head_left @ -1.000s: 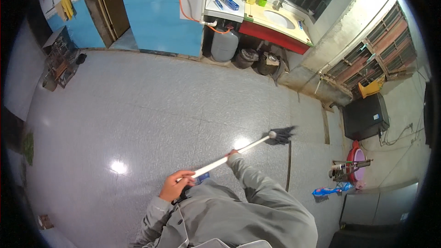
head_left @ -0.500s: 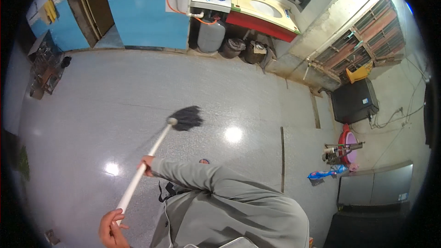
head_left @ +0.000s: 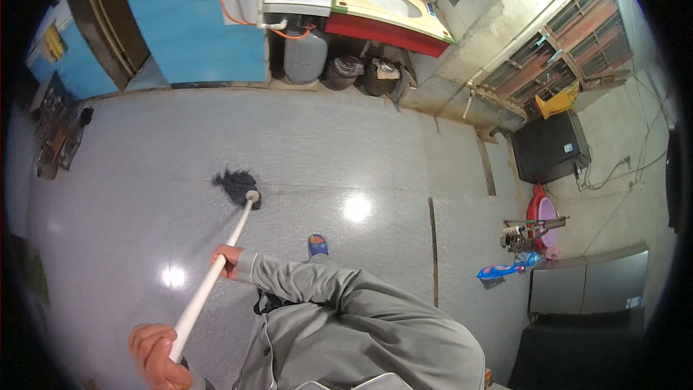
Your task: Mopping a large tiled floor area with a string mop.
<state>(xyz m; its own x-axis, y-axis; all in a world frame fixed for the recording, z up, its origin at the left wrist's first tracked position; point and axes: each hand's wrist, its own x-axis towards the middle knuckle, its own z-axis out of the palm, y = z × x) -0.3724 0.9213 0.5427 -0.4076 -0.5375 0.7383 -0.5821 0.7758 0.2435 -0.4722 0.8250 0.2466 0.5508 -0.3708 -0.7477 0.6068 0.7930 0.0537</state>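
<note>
A mop with a long white handle [head_left: 197, 306] slants across the left half of the view, its dark stringy head [head_left: 237, 186] on the grey floor. My right hand [head_left: 228, 261], reaching across in a grey sleeve, is closed round the middle of the handle. Lower left, my left hand [head_left: 155, 355] grips the handle near its top end with curled fingers. One foot in a blue slipper [head_left: 317, 245] shows just ahead of my right arm.
Along the far wall stand a basin counter [head_left: 433, 30], a grey gas cylinder [head_left: 304, 58] and dark bins [head_left: 344, 72]. A rack [head_left: 58, 133] is at left. To the right are a black cabinet [head_left: 550, 148], basins [head_left: 546, 217], a blue packet [head_left: 499, 271] and a grey fridge [head_left: 615, 284].
The mop head has swung left across the floor and its strands now trail leftward. My left hand has shifted left with the handle. More of the slippered foot shows.
</note>
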